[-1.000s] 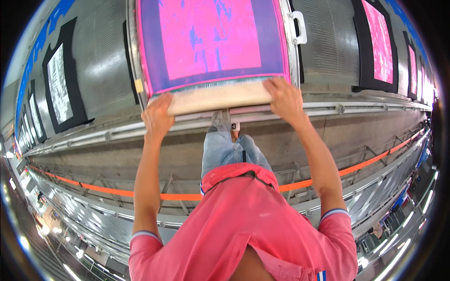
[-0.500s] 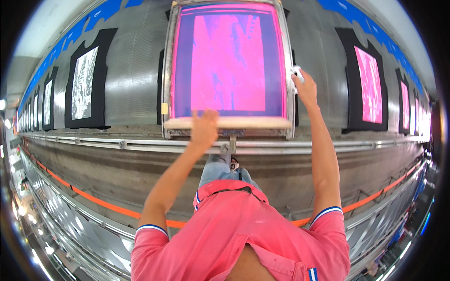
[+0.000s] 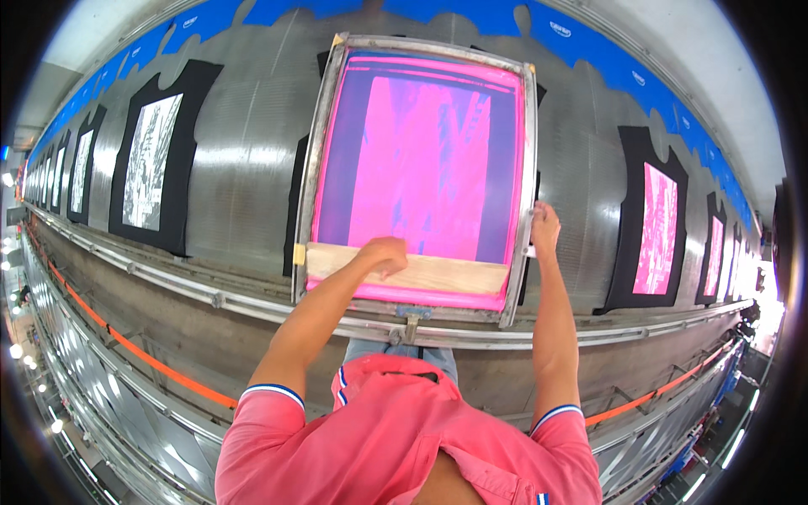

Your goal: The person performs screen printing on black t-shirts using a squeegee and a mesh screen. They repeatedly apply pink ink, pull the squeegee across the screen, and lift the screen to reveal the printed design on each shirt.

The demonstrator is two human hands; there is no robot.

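Note:
A screen-printing frame (image 3: 524, 160) with a metal border lies in front of me, its mesh (image 3: 421, 168) smeared with bright pink ink over a purple-blue ground. Across the mesh's near end lies a wide wooden squeegee (image 3: 459, 272). My left hand (image 3: 383, 255) is closed over the squeegee's top, left of its middle. At the frame's right side, my right hand (image 3: 545, 225) is curled around the rail. A small white piece shows just below those fingers; its shape is mostly hidden. Pink ink lies in a band on the near side of the squeegee.
Black shirts lie along the long metal table (image 3: 244, 151); one on the left bears a white print (image 3: 151, 160), one on the right a pink print (image 3: 659, 227). A metal rail (image 3: 210, 299) runs along the near edge. Blue covering (image 3: 581, 38) edges the far side.
The squeegee has moved slightly away from the frame's near edge and now shows its broad face. My left hand moved with it. The view has shifted and tilted; my right hand stays at the frame's side.

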